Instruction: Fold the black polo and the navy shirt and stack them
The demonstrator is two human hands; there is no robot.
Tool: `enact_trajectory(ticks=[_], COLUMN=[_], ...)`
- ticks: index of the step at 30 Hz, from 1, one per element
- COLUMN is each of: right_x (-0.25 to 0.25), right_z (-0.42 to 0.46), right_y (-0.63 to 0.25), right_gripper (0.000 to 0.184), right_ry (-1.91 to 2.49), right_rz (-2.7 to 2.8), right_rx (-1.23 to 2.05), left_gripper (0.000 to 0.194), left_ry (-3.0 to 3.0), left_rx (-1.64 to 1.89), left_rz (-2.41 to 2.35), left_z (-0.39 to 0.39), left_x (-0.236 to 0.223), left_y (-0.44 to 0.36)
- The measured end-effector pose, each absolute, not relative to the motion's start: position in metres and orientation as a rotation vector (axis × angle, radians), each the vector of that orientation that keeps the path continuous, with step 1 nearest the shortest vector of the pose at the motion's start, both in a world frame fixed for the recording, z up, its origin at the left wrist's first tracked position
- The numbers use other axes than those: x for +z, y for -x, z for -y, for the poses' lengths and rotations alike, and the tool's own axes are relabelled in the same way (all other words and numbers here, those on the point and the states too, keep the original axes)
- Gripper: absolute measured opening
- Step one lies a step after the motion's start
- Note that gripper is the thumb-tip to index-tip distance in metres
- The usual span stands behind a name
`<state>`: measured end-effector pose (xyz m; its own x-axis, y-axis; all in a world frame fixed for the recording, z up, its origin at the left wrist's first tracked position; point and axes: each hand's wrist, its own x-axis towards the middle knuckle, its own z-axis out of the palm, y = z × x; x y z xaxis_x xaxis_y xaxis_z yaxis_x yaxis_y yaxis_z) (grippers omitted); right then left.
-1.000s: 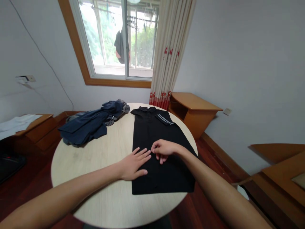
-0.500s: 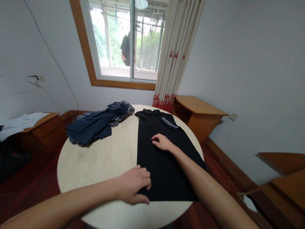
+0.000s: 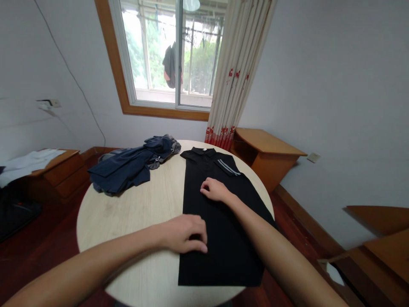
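A black polo shirt (image 3: 220, 230) lies flat on the round table, collar toward the window, its striped sleeve (image 3: 228, 167) folded across the front. My left hand (image 3: 189, 233) hovers at or rests on the shirt's left edge near the hem; its fingers are curved, with a gap between thumb and fingers. Farther up, on the middle of the shirt, is my right hand (image 3: 215, 189), its fingers loosely bent and the thumb slightly apart. No cloth shows gripped in either hand.
A heap of navy and grey clothes (image 3: 128, 166) lies at the table's (image 3: 153, 204) far left. Beyond the table stand a wooden desk (image 3: 268, 143) at right and a low cabinet (image 3: 60, 172) with white cloth at left. A curtain (image 3: 238, 68) hangs beside the window.
My left hand has lifted from the lower left corner and moved slightly away from me. The shirt's hem now reaches closer to me, its corner uncovered. My right hand has shifted slightly left.
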<state>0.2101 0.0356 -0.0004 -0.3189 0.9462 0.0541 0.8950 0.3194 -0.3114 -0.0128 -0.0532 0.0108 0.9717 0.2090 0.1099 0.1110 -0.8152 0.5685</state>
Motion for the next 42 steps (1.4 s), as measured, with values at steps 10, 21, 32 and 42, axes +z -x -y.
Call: enact_trajectory(ticks=[10, 21, 32, 42], right_x=[-0.018, -0.041, -0.038, -0.028], right_z=[-0.062, -0.079, -0.077, -0.074], right_y=[-0.201, -0.217, -0.218, -0.21], right_gripper=[0.037, 0.035, 0.04, 0.034], right_ry=[1.57, 1.465, 1.471, 1.544], right_rz=[2.306, 2.22, 2.169, 2.08], right_rx=[0.145, 0.209, 0.354, 0.371], left_gripper=[0.072, 0.037, 0.041, 0.043], left_ry=[-2.66, -2.478, -2.732, -2.797], left_rx=[-0.038, 0.416, 0.106, 0.28], left_rz=[-0.165, -0.976, -1.892, -1.715], left_z=[0.096, -0.084, -0.259, -0.29], left_x=[-0.002, 0.014, -0.007, 0.014], left_y=[0.012, 0.0, 0.001, -0.066])
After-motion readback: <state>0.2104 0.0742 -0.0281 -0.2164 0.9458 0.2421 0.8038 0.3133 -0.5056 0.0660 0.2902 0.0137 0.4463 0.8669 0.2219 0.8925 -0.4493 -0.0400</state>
